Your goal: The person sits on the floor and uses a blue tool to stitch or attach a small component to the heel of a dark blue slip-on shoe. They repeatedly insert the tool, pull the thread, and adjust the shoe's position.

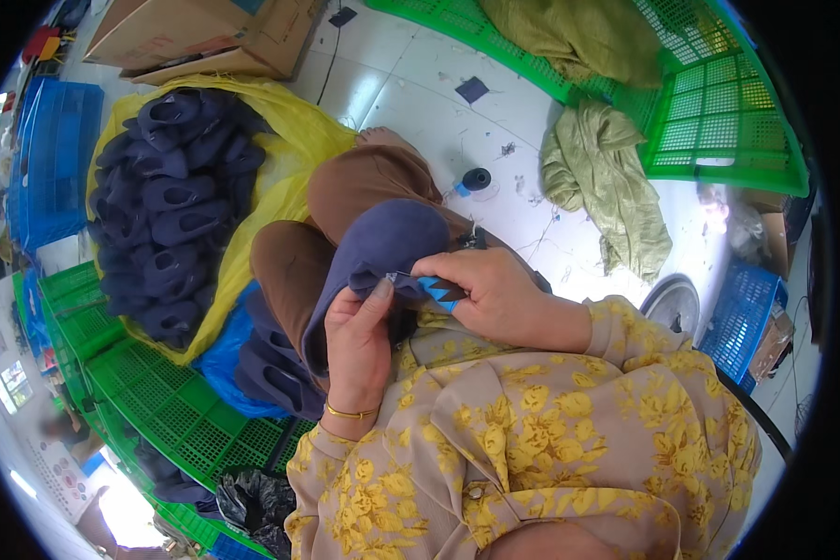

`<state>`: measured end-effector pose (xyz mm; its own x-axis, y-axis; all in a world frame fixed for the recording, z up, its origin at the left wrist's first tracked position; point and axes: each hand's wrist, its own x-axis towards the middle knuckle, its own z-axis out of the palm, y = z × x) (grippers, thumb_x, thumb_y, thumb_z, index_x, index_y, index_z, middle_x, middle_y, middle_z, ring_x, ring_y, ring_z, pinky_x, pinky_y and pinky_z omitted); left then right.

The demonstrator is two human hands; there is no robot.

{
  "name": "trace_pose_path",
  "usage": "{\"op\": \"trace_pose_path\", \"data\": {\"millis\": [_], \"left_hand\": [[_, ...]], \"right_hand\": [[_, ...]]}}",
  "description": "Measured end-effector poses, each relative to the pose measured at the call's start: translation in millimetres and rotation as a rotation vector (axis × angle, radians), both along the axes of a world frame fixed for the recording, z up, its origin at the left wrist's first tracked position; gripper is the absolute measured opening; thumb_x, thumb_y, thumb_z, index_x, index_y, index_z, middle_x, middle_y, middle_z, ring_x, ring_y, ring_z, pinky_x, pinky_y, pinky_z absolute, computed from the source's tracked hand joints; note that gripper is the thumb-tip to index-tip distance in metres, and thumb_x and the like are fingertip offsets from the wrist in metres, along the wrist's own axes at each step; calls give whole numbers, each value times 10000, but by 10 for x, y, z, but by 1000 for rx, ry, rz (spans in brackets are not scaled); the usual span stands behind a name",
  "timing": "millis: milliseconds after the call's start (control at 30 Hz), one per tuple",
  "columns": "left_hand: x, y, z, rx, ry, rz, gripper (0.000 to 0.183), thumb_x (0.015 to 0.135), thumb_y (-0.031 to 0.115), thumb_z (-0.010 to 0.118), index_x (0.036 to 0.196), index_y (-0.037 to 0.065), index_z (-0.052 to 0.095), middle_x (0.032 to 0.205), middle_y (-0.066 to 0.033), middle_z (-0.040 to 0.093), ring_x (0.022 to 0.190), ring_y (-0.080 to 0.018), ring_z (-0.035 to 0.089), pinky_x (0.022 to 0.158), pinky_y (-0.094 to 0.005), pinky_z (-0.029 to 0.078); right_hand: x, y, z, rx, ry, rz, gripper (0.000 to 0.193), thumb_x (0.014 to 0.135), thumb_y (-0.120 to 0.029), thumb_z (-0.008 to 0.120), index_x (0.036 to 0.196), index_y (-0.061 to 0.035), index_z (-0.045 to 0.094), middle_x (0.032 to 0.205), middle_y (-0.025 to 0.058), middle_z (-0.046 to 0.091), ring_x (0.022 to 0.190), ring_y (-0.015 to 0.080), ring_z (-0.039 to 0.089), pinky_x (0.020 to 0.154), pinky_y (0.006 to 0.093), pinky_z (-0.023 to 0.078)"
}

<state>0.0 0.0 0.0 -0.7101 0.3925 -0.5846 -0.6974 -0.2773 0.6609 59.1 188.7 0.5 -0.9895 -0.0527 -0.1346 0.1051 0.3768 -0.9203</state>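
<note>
Nearest the camera, the beige top with yellow flowers [550, 439] fills the lower centre of the frame. Just above it, at the centre, a navy slipper [382, 233] lies over the lap, its rounded end toward the top. It looks light, soft and pliable, neither fragile nor slippery; its gathered edge seems the best place to pinch. The left hand [362, 341] does so, thumb and fingers clamped on that edge; the right hand [499, 294] is closed around a blue-and-black tool [441, 291], whose tip meets the fabric near the left thumb. Whether the tool's blades are apart I cannot tell.

Outward, at upper left, a yellow sack [294, 121] lies open, heaped with navy slippers [182, 191]. At lower left, more slippers [280, 373] rest by a blue bag [214, 373] above green crates [177, 401]. At upper right, a green basket [719, 121] holds an olive woven sack [569, 37]; a 2nd olive sack [607, 177] lies beside it on the floor.
</note>
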Motion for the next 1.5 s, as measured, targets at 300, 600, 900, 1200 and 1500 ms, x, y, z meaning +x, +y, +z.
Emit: {"op": "trace_pose_path", "data": {"millis": [300, 600, 900, 1200, 1500], "left_hand": [[-4, 45, -17, -15, 33, -15, 155, 938, 59, 618, 1089, 48, 653, 1039, -23, 677, 890, -105, 590, 821, -262, 439], [-24, -12, -67, 32, 40, -58, 205, 945, 75, 609, 1145, 42, 638, 1109, -32, 669, 965, -123, 592, 872, -285, 435], [-28, -18, -88, 91, 6, -69, 219, 940, 76, 615, 1157, 47, 633, 1139, -40, 665, 1016, -143, 595, 924, -303, 429], [-4, 20, -49, 95, -10, -18, 156, 932, 35, 621, 1081, 3, 657, 1085, -60, 680, 984, -123, 618, 925, -278, 459], [46, -43, -159, 69, 63, -108, 207, 933, 28, 598, 1134, -1, 637, 1101, -80, 681, 995, -158, 633, 920, -307, 483]], "right_hand": [[-41, 0, 20, 40, 154, -9, 387, 692, -4, 632, 1077, -29, 605, 863, 152, 656, 808, 345, 645, 704, 440, 510], [-32, -102, -169, 117, 188, -39, 428, 703, 14, 633, 1106, -98, 545, 817, 130, 643, 738, 354, 642, 599, 437, 498], [-24, -141, -251, 90, 227, -69, 434, 723, 43, 607, 1120, -116, 532, 807, 131, 630, 711, 368, 632, 588, 443, 489], [10, -222, -230, -113, 53, -130, 423, 759, 56, 587, 1121, -82, 417, 869, 182, 638, 761, 412, 641, 633, 479, 494], [-157, -213, -36, -192, 59, -118, 339, 846, 31, 552, 1152, -74, 451, 832, 192, 645, 757, 395, 659, 657, 421, 519]]}}
